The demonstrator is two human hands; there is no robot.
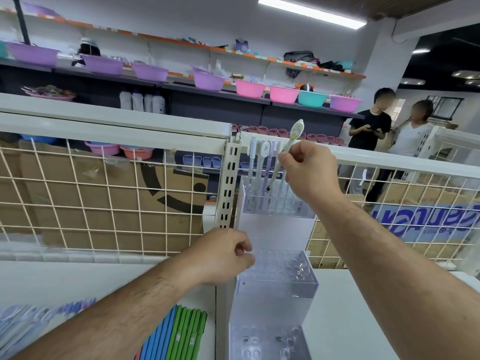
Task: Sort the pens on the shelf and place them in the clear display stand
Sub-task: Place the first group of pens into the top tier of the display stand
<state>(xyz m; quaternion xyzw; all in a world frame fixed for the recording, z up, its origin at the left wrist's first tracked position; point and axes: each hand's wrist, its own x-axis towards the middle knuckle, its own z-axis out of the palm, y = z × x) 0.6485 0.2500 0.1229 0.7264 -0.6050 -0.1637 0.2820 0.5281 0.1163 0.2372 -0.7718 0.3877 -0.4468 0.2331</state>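
A clear tiered display stand (275, 289) stands on the white shelf against the wire grid. Its top tier (278, 203) holds several pastel pens (262, 162) standing upright. My right hand (309, 172) pinches a pale green pen with a cartoon topper (294, 133), tilted, its tip just above the top tier's holes. My left hand (223, 255) rests with curled fingers at the left edge of the middle tier (283, 266); whether it grips the stand or holds something is hidden. The middle and bottom tiers show empty holes.
Green and blue pens (181, 333) lie in a row on the shelf at lower left, beside packaged pens (31, 320). A white wire grid (104, 203) and slotted post (230, 178) back the shelf. Two people (371, 131) stand at far right. Coloured basins line the far shelves.
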